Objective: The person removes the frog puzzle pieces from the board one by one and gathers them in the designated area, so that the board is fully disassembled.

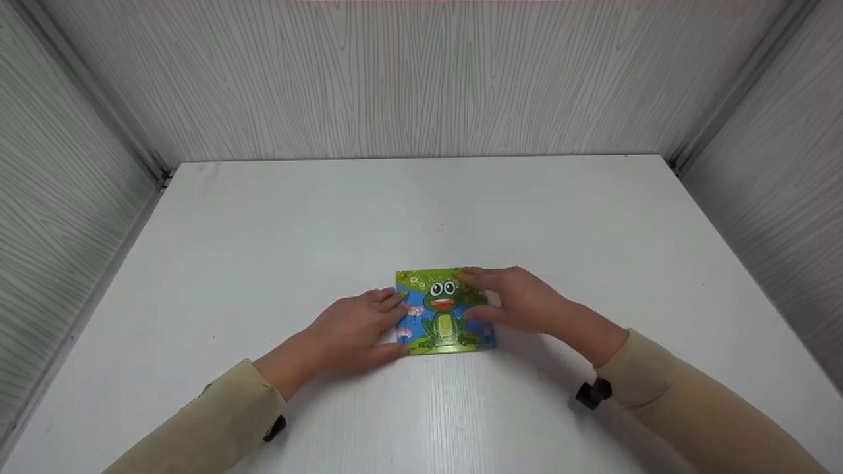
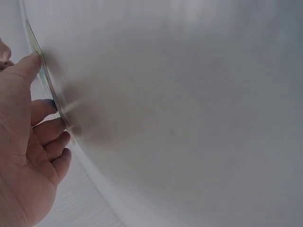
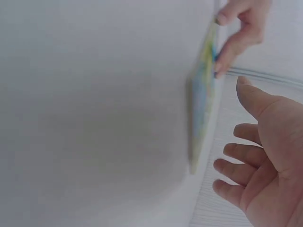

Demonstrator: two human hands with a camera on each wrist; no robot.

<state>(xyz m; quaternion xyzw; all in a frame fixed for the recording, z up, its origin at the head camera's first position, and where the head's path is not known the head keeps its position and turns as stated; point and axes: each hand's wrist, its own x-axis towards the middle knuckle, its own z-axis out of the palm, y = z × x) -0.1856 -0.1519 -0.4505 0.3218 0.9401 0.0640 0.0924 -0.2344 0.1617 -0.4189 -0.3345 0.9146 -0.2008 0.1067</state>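
A square frog jigsaw puzzle (image 1: 444, 326), green and blue with a cartoon frog, lies flat on the white table (image 1: 316, 217). At its left edge, my left hand (image 1: 355, 329) rests with the thumb by the lower corner and the fingertips by the upper part. In the left wrist view, that thumb (image 2: 29, 66) touches the puzzle's thin edge. My right hand (image 1: 527, 299) is over the right side, its fingers spread and covering part of the picture. The right wrist view shows these fingers (image 3: 244, 153) loosely bent with nothing between them, apart from the puzzle (image 3: 202, 101).
White wood-grain panels stand behind the table (image 1: 421, 79) and on its left (image 1: 59, 164) and right (image 1: 777, 164). Both forearms, in beige sleeves (image 1: 217, 421), reach in from the front edge. A small black item (image 1: 594, 393) sits at the right cuff.
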